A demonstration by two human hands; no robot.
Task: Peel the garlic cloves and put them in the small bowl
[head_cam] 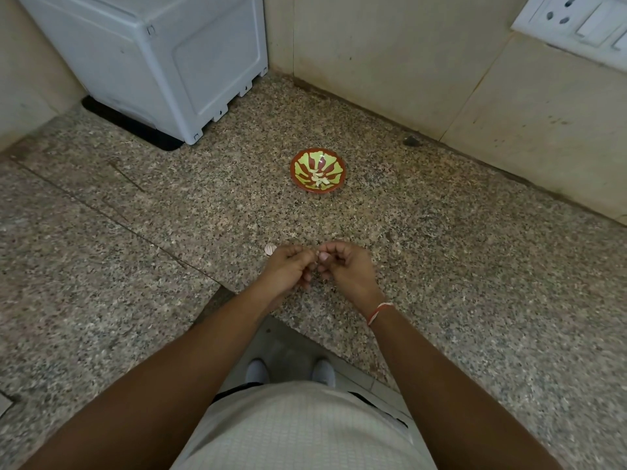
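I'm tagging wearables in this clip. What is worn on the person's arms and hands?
Both forearms are bare, with no sleeves in view. The left hand wears nothing. A thin red-and-white thread band circles the right wrist, just behind the right hand. No gloves, rings or watch show.

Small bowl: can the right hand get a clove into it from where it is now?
Probably yes: only bare counter lies between the right hand and the small bowl, which sits open beyond it.

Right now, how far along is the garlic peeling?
Partly done. A few pale peeled cloves already lie in the small bowl on the counter. The left hand and right hand are together, fingers curled on something small, apparently a clove being peeled. A garlic piece beside the left hand is left.
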